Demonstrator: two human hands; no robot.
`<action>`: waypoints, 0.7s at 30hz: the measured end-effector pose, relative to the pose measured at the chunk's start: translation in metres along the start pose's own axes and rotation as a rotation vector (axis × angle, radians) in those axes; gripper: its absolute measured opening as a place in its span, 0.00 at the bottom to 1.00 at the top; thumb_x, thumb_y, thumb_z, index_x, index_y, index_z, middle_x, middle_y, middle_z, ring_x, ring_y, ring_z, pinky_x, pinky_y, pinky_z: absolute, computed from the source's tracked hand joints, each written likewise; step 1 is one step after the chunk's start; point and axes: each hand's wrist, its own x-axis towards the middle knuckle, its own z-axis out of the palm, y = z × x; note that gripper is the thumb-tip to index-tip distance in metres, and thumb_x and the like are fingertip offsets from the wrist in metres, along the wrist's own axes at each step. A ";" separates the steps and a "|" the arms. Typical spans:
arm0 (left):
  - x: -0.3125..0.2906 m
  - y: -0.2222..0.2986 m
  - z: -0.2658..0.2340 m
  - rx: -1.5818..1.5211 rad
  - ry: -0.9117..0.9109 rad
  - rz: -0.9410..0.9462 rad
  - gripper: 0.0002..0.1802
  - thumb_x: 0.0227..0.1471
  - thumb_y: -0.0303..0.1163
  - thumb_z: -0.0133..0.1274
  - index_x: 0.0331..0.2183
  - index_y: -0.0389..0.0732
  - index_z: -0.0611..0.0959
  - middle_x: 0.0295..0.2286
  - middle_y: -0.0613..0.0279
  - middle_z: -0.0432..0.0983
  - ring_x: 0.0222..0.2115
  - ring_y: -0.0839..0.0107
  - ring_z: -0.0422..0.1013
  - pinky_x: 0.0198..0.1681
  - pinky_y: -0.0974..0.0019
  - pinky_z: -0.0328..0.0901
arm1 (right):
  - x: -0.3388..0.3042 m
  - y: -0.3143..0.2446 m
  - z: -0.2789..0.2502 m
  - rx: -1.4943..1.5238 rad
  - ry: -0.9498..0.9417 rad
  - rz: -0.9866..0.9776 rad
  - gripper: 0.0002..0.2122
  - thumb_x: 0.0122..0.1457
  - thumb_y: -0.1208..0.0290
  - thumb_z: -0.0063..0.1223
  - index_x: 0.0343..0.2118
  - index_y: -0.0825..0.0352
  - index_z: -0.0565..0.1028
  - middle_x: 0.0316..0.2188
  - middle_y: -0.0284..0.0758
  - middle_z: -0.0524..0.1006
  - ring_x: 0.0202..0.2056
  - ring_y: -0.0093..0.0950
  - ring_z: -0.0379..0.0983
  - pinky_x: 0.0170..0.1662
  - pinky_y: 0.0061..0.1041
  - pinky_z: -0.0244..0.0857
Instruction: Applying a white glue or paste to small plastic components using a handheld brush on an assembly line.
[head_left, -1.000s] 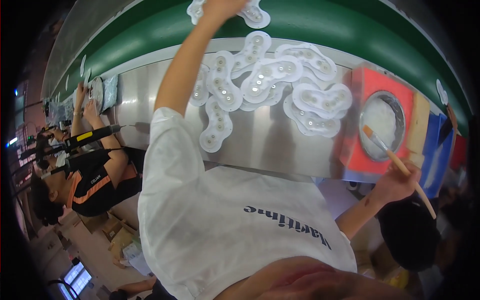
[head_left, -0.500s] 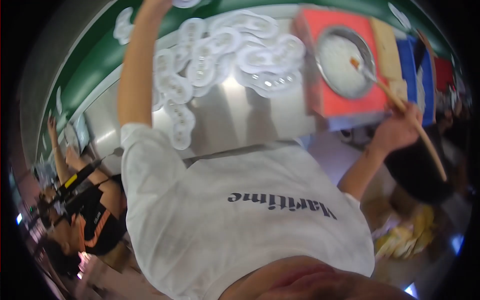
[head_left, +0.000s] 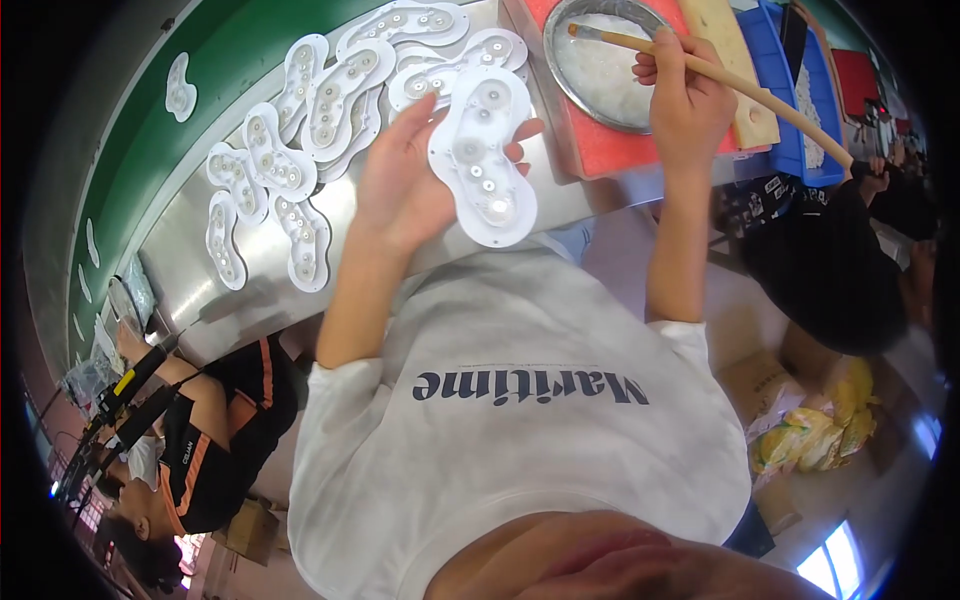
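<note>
Brushed-steel worktable (head_left: 185, 290) runs in a bent arc across the fisheye, backed by a green belt (head_left: 215, 50) where one loose white casing (head_left: 180, 88) lies apart. From my remote seat I have only the head view, looking down. Near the middle, the left hand (head_left: 400, 185) grasps a curved white plastic housing (head_left: 485, 155) from below and behind — thumb side at its left edge, fingertips peeping out past its right edge. That housing is raised in front of the body by the near edge of the steel, its inner face toward me, with round gear-like discs and shiny washers set along its length. Up to the right, the right hand (head_left: 695, 95) is clenched around a wooden-handled flat brush (head_left: 755, 92); I see its bristles over the far-left part of a metal bowl (head_left: 556, 75) of white paste (head_left: 605, 90), but I cannot tell whether they touch it. The bowl sits in a red block (head_left: 590, 160), with a beige block (head_left: 722, 40) beside it and a blue bin (head_left: 768, 55) of small white pieces beyond. Left of the left hand I make out a heap of similar housings (head_left: 345, 90), overlapping, with several spread toward the near edge — and farther left a co-worker (head_left: 245, 400) in black and orange.
</note>
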 end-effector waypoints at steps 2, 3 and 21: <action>0.000 -0.015 -0.006 0.008 0.046 0.047 0.29 0.60 0.45 0.31 0.55 0.34 0.61 0.49 0.38 0.64 0.39 0.56 0.70 0.47 0.52 0.64 | 0.001 0.006 0.002 0.057 -0.043 0.008 0.10 0.61 0.71 0.47 0.32 0.75 0.72 0.21 0.38 0.76 0.22 0.23 0.74 0.27 0.19 0.70; 0.001 -0.019 -0.008 0.050 0.018 0.083 0.29 0.61 0.45 0.30 0.55 0.35 0.62 0.49 0.39 0.65 0.38 0.57 0.70 0.46 0.53 0.64 | 0.000 0.008 0.001 0.058 -0.050 0.013 0.10 0.61 0.71 0.47 0.32 0.75 0.72 0.21 0.38 0.76 0.22 0.23 0.74 0.27 0.19 0.70; 0.030 -0.027 0.015 0.180 -0.027 0.256 0.25 0.61 0.44 0.31 0.50 0.35 0.70 0.39 0.52 0.74 0.36 0.66 0.73 0.40 0.63 0.67 | -0.033 -0.026 -0.070 0.555 0.157 0.014 0.18 0.60 0.62 0.37 0.26 0.77 0.68 0.16 0.48 0.73 0.14 0.33 0.69 0.20 0.28 0.67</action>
